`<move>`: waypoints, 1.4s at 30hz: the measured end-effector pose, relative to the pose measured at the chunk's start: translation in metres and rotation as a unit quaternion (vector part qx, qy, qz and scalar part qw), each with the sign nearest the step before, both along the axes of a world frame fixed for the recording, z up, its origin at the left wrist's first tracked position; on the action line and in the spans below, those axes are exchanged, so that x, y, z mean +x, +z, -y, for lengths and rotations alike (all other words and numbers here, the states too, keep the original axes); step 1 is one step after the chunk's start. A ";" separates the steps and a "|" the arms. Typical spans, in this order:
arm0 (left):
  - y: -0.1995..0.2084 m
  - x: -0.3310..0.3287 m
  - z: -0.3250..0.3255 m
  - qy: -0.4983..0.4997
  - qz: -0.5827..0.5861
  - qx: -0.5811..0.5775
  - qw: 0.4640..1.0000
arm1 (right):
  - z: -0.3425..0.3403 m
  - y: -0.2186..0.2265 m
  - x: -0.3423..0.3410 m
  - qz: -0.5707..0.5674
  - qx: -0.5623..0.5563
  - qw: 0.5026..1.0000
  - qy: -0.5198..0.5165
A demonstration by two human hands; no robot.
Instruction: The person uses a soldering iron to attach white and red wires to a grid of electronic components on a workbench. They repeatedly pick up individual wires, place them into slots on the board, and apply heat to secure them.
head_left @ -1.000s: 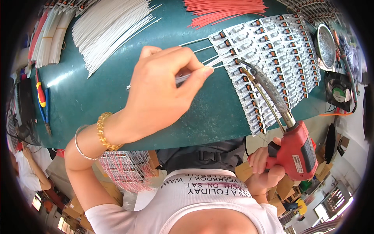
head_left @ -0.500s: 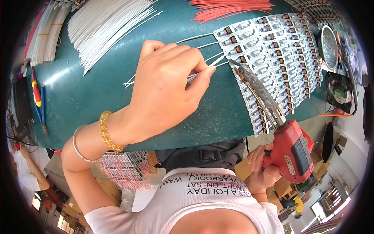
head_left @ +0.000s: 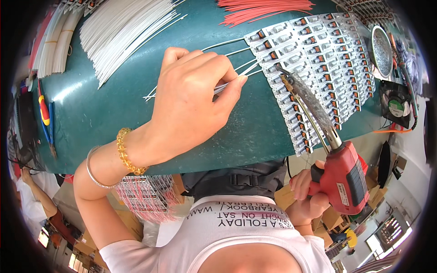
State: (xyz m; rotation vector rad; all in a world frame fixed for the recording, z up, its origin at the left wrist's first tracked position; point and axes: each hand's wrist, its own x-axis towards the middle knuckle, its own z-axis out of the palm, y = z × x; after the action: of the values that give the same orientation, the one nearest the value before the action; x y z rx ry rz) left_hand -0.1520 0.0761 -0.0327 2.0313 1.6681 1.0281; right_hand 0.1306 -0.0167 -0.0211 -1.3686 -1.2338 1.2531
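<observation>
My left hand (head_left: 193, 93) is pinched on several thin white wires (head_left: 247, 69) above the green tabletop. Their far ends lead right to the near-left edge of a panel of small circuit boards (head_left: 314, 68), each with black-and-orange and grey parts. My right hand (head_left: 307, 193) is wrapped round the handle of a red-and-black soldering gun (head_left: 348, 182). Its long, sooty barrel slants up and left over the panel. The tip (head_left: 280, 69) is at the boards close to the wires; whether it touches them I cannot tell.
Bundles of white wires (head_left: 127, 32) and red wires (head_left: 264, 9) lie at the back. On the left is a screwdriver (head_left: 43, 109) beside blue-handled pliers (head_left: 51, 132). A metal bowl (head_left: 381, 51) and small black fan (head_left: 395, 104) sit at the right. Below the table edge hang wired boards (head_left: 145, 195).
The soldering gun's tip has shifted slightly right and up across the panel. The panel, with the wires, has slid a little left. My left hand has moved slightly left, still pinching the wires.
</observation>
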 end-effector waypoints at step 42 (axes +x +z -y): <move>0.005 0.005 0.009 -0.019 -0.001 -0.036 0.999 | -0.001 0.007 -0.005 -0.027 -0.013 0.999 0.031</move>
State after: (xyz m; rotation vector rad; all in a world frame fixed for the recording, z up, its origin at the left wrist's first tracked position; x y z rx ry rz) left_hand -0.1470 0.0672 -0.0279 2.0092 1.6378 0.9407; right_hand 0.1258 -0.0160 -0.0142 -1.3159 -1.2348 1.3437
